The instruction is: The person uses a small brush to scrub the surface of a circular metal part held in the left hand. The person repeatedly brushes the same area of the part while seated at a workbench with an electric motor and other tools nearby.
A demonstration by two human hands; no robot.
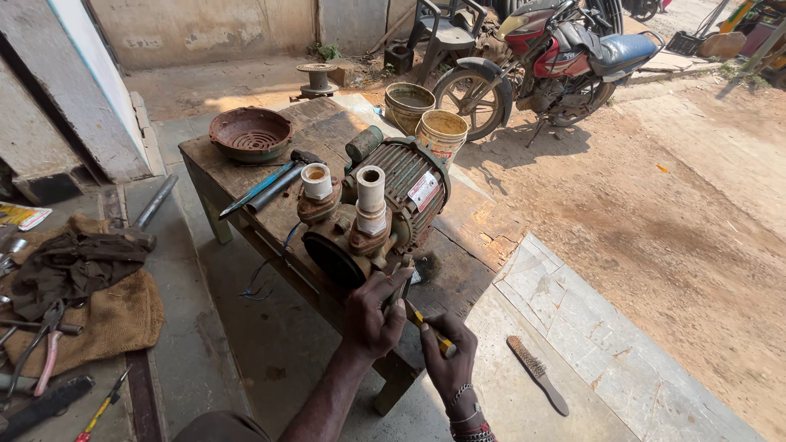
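Rust-brown and greasy, the water pump (pixel 372 221) lies on its side on a worn wooden bench (pixel 246 176), its green ribbed motor body pointing toward one o'clock and its dark round front casing facing seven o'clock. Two white pipe stubs (pixel 370 190) stand up from the pump head. The left hand (pixel 372 315) is closed around the lower edge of the casing, fingers curled over the metal. The right hand (pixel 449 360), at five o'clock from the pump and just beside the left, grips a yellow-handled screwdriver (pixel 426 325) in a closed fist, the tool's tip reaching up to the casing near the left fingers. At eleven o'clock on the bench sit a round rusty fan cover (pixel 250 133) and a blue-handled hammer (pixel 266 184). A wire brush (pixel 536 374) lies on the stone floor at four o'clock. Pliers (pixel 41 348) rest on burlap sacking (pixel 115 315) at nine o'clock. Two buckets (pixel 426 119) and a red motorcycle (pixel 544 61) stand at one o'clock.
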